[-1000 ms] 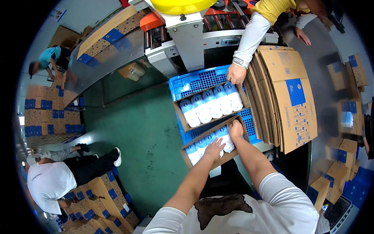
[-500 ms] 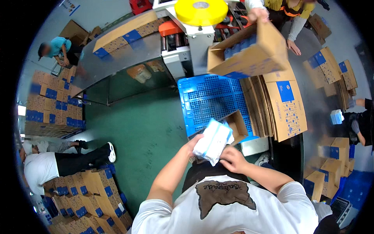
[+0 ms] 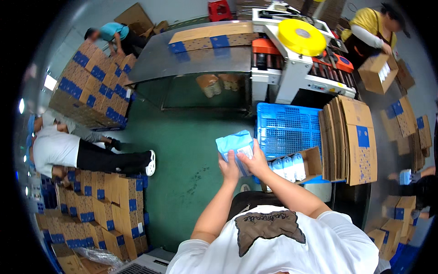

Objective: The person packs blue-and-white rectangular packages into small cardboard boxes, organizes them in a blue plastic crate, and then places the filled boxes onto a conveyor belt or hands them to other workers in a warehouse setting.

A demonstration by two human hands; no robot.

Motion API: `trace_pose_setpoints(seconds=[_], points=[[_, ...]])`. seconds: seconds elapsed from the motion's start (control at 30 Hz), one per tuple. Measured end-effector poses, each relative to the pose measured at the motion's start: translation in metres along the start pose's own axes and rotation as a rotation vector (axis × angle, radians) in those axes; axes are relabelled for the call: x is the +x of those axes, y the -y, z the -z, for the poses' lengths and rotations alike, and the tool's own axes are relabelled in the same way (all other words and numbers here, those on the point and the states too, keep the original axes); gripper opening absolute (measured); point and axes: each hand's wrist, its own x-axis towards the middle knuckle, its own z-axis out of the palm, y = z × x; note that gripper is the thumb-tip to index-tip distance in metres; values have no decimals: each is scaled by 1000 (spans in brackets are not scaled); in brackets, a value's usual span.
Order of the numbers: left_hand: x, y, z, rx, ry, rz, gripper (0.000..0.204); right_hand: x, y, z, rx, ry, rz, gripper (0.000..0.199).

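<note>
Both my hands are closed on a light blue soft packet [image 3: 233,140] with a white printed label on its face. My left hand [image 3: 229,167] grips its lower left side, thumb on the front. My right hand [image 3: 255,162] holds the right side, its thumb pressed over the label. Right of my right hand lies an open cardboard carton [image 3: 313,163], with several white and blue packets [image 3: 287,168] lined up inside. The right forearm hides part of that carton.
The carton rests on a blue plastic crate [image 3: 287,121], beside a stack of flattened cartons [image 3: 360,141]. Behind stands a carton-taping machine [image 3: 285,77] with a yellow tape roll [image 3: 302,37]. A metal table [image 3: 196,61] holds closed cartons. At far right, a co-worker handles an open carton [image 3: 378,75].
The packet has moved left, away from the carton, and shows a different face. My right hand now grips it too. A co-worker's filled carton has moved away to the far right. My view has shifted left.
</note>
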Motion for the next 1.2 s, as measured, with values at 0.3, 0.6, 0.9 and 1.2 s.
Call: trace_pose_setpoints(seconds=[0.3,0.6,0.9,1.2], points=[[119,-38,13,248,-233,-27,61,109,31,-68,-128,-161,41,66],[156,-64,-24,554,-160,91,72,153,37,-49,-96,-287,-42,69],[110,-22,-106,576,211,153,73,105,-2,93,427,177,-285,57],[-45,108,-136,1021,1348,-246,28,-21,-116,295,102,-57,-425,79]])
